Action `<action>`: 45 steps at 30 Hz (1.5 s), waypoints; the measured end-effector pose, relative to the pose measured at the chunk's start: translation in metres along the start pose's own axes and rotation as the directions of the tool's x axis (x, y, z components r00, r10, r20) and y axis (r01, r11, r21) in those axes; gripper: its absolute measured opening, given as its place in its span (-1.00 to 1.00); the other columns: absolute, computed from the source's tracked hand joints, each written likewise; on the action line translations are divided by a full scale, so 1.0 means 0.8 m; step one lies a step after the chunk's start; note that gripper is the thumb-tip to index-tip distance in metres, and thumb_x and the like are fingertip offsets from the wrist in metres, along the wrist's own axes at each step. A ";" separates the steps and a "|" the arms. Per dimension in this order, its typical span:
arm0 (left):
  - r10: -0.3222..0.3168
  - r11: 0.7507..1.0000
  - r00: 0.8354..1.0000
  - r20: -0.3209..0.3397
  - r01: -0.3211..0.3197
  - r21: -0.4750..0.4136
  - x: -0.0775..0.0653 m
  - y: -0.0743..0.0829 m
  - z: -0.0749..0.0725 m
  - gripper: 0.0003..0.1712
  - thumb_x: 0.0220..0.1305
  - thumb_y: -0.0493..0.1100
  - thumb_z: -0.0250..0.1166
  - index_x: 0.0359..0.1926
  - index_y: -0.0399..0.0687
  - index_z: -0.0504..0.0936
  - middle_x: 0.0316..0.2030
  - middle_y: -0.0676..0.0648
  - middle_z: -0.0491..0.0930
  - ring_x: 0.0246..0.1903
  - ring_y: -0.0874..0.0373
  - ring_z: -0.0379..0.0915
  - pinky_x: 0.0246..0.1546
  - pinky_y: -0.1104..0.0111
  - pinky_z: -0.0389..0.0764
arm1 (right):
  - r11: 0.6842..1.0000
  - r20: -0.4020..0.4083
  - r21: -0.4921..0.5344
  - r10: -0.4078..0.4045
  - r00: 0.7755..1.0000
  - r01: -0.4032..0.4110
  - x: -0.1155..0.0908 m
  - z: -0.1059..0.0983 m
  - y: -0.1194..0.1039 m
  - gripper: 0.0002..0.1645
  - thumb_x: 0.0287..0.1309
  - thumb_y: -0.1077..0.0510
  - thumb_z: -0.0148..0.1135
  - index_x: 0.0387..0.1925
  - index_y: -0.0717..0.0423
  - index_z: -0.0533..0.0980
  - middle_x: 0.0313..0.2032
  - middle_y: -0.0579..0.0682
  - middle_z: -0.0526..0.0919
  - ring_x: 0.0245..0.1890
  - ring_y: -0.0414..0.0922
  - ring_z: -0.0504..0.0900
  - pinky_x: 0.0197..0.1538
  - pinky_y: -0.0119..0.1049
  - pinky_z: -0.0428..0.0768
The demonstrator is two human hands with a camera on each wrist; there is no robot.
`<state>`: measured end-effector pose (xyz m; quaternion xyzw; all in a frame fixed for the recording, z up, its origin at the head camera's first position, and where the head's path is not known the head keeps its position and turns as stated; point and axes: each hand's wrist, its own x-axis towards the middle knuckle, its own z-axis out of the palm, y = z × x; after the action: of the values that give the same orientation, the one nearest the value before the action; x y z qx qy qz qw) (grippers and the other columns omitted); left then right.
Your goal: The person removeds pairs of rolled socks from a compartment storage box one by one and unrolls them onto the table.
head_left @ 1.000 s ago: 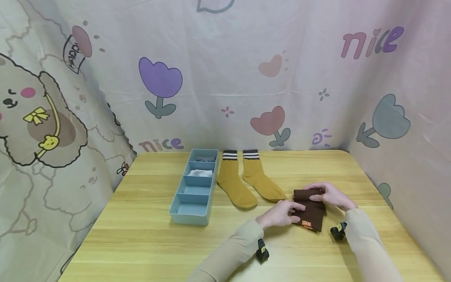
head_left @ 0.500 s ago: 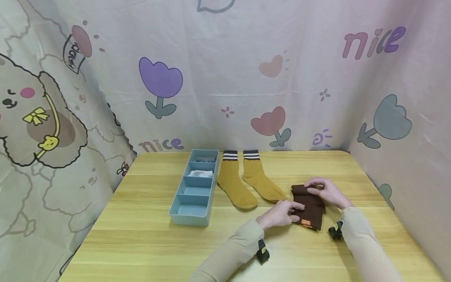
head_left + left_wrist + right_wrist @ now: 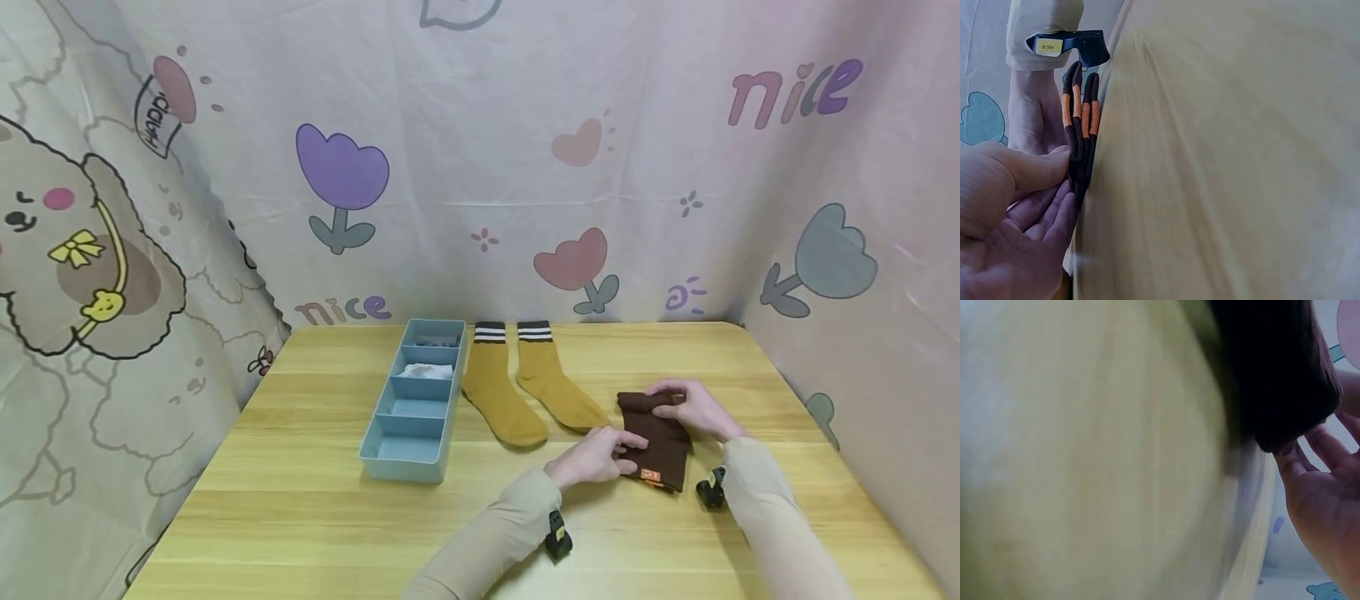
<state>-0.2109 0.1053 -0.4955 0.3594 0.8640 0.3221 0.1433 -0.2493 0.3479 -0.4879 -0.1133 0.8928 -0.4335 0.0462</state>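
A pair of dark brown socks (image 3: pixel 654 443) with an orange label lies stacked at the right of the table, its far end folded into a thick roll. My left hand (image 3: pixel 596 456) rests on the near left side, fingers mostly straight. In the left wrist view, its thumb and fingertips touch the edge of the layered brown and orange cuffs (image 3: pixel 1082 119). At the far end, my right hand (image 3: pixel 693 410) holds the rolled part between thumb and fingers. The right wrist view shows the dark roll (image 3: pixel 1285 375) against its fingertips; the grip is partly hidden.
Two mustard socks (image 3: pixel 501 392) with striped cuffs lie flat to the left of the brown pair. Beside them stands a blue divided box (image 3: pixel 408 469); its two far compartments hold a grey item (image 3: pixel 437 341) and a white item (image 3: pixel 427 371). Printed curtains border the table.
My right hand has shifted slightly left and away from me, drawing the rolled end along and straightening the brown socks. My left hand has stayed almost still.
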 end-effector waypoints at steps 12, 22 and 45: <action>0.000 1.000 1.000 -0.005 0.000 0.025 -0.002 0.001 0.000 -0.56 0.33 -0.16 0.35 0.22 0.13 0.64 0.14 0.20 0.68 0.10 0.44 0.48 0.07 0.65 0.44 | 0.998 -0.021 -0.068 0.014 1.000 -0.015 0.012 0.001 -0.002 -0.61 0.28 0.29 0.27 0.08 0.43 0.56 0.07 0.44 0.61 -0.10 -0.04 0.65 -0.20 -0.48 0.60; 0.018 0.999 1.000 -0.004 -0.018 0.042 -0.002 0.000 0.000 -0.56 0.31 -0.16 0.36 0.21 0.12 0.64 0.14 0.20 0.68 0.10 0.44 0.49 0.08 0.66 0.44 | 0.990 -0.118 -0.142 -0.031 0.993 0.014 0.021 0.004 -0.004 -0.68 0.28 0.27 0.29 0.03 0.33 0.59 0.01 0.33 0.68 -0.05 0.06 0.64 -0.07 -0.35 0.57; 0.044 0.998 0.999 0.008 -0.044 0.036 -0.003 -0.002 -0.003 -0.56 0.30 -0.18 0.37 0.21 0.08 0.65 0.13 0.16 0.69 0.09 0.41 0.57 0.13 0.66 0.39 | 0.998 -0.080 0.028 0.062 0.995 -0.059 0.035 0.007 -0.010 -0.55 0.16 0.37 0.33 0.09 0.46 0.52 -0.08 0.42 0.67 -0.38 -0.27 0.63 -0.36 -0.42 0.60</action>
<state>-0.2113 0.1018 -0.4950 0.3820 0.8611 0.3081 0.1325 -0.2739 0.3324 -0.4845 -0.0680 0.8913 -0.4477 0.0247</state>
